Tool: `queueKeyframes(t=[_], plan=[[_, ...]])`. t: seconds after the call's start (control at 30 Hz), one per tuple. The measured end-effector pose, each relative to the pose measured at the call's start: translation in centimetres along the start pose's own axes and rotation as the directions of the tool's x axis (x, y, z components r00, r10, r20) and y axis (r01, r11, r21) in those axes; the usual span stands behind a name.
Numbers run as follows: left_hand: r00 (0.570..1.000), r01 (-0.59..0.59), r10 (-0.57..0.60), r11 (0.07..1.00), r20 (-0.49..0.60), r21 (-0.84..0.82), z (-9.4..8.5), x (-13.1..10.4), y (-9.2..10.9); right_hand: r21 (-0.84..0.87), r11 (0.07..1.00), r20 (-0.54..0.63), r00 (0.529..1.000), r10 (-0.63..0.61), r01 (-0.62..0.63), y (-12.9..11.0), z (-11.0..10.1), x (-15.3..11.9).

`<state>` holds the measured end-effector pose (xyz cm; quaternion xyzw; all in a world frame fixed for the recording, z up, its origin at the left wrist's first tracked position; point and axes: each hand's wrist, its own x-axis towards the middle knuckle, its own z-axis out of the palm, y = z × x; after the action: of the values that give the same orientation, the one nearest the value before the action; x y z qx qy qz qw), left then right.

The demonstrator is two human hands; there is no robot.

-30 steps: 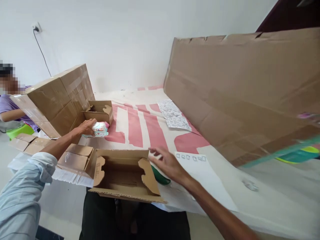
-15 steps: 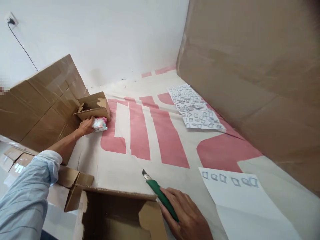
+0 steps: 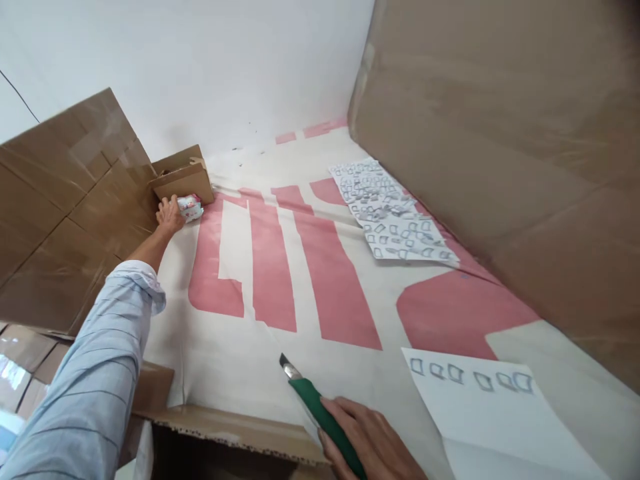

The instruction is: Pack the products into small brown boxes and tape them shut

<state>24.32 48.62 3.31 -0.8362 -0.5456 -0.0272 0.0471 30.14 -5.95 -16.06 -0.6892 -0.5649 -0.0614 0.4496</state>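
Note:
My left hand [image 3: 171,213] reaches far across the table, its fingers closed on a small soft white packet [image 3: 191,207] with coloured print. The packet rests in front of a small open cardboard box [image 3: 185,181]; what the box contains is hidden. Near me, my right hand [image 3: 367,440] grips a green utility knife [image 3: 320,417], its blade out and pointing away to the left. Just left of that hand stands a larger open carton [image 3: 240,433], with a dark inside that I cannot make out.
A large cardboard box [image 3: 500,167] walls off the right side, another [image 3: 60,207] the left. Two paper sheets with pen-drawn shapes, a full one [image 3: 395,213] and a mostly blank one [image 3: 500,413], lie on the pink-and-white covering [image 3: 345,287]. A white wall [image 3: 225,67] rises behind.
My left hand has pushed the packet and the small box further away, towards the wall. The view has shifted a little. My right hand still holds the knife.

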Motion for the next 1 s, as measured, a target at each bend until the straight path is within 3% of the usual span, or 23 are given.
queueKeyframes(t=[0.1, 0.13, 0.2, 0.27, 0.33, 0.4, 0.43, 0.47, 0.53, 0.6, 0.7, 0.8, 0.87, 1.0], plan=[[0.985, -0.143, 0.144, 0.990, 0.094, -0.019, -3.0, -2.0, 0.3, -0.010, 0.999, 0.036, 0.999, 0.038, -0.038, -0.9, -1.0, 0.8], [0.959, -0.243, 0.247, 0.969, 0.140, -0.048, -4.3, -3.2, 0.2, -0.012, 0.998, 0.046, 0.997, 0.054, -0.053, -1.1, -1.2, 1.0], [0.861, -0.434, 0.460, 0.887, 0.217, -0.157, -7.6, -6.9, -0.1, -0.014, 0.995, 0.077, 0.992, 0.095, -0.095, -1.5, -1.5, 1.2], [0.741, -0.517, 0.592, 0.804, 0.316, -0.294, -11.6, -12.5, -0.5, -0.014, 0.991, 0.100, 0.986, 0.132, -0.131, -1.7, -1.5, 1.2], [0.633, -0.504, 0.659, 0.749, 0.406, -0.429, -15.5, -19.8, -0.7, -0.006, 0.990, 0.093, 0.986, 0.138, -0.138, -1.7, -1.4, 1.1], [0.508, -0.539, 0.749, 0.662, 0.425, -0.521, -18.1, -27.7, -0.7, 0.003, 0.992, 0.077, 0.989, 0.128, -0.129, -1.6, -1.2, 1.1], [0.470, -0.574, 0.774, 0.633, 0.424, -0.519, -18.6, -31.4, -0.6, 0.004, 0.992, 0.075, 0.990, 0.122, -0.123, -1.5, -1.1, 1.1], [0.460, -0.615, 0.786, 0.618, 0.413, -0.489, -18.5, -34.7, -0.5, 0.003, 0.993, 0.076, 0.990, 0.119, -0.119, -1.4, -1.0, 1.1], [0.471, -0.702, 0.774, 0.620, 0.423, -0.350, -17.1, -39.7, -0.1, -0.001, 0.994, 0.077, 0.991, 0.108, -0.108, -1.3, -0.8, 1.2], [0.516, -0.747, 0.751, 0.630, 0.411, -0.213, -15.1, -42.1, 0.3, 0.000, 0.996, 0.065, 0.994, 0.088, -0.088, -1.1, -0.6, 1.2], [0.582, -0.736, 0.711, 0.667, 0.395, -0.118, -13.3, -42.0, 0.7, 0.005, 0.998, 0.044, 0.997, 0.060, -0.060, -1.0, -0.3, 1.1], [0.588, -0.740, 0.709, 0.666, 0.390, -0.095, -13.3, -39.2, 0.8, -0.007, 0.999, 0.011, 0.999, 0.050, -0.050, -1.0, 0.1, 1.0], [0.612, -0.733, 0.701, 0.677, 0.366, -0.071, -13.6, -35.9, 0.5, -0.019, 0.999, -0.006, 0.999, 0.048, -0.048, -1.0, 0.3, 1.0], [0.723, -0.671, 0.641, 0.740, 0.258, 0.042, -13.2, -26.1, -1.0, -0.031, 0.998, -0.011, 0.999, 0.050, -0.051, -1.0, 0.3, 1.0]])
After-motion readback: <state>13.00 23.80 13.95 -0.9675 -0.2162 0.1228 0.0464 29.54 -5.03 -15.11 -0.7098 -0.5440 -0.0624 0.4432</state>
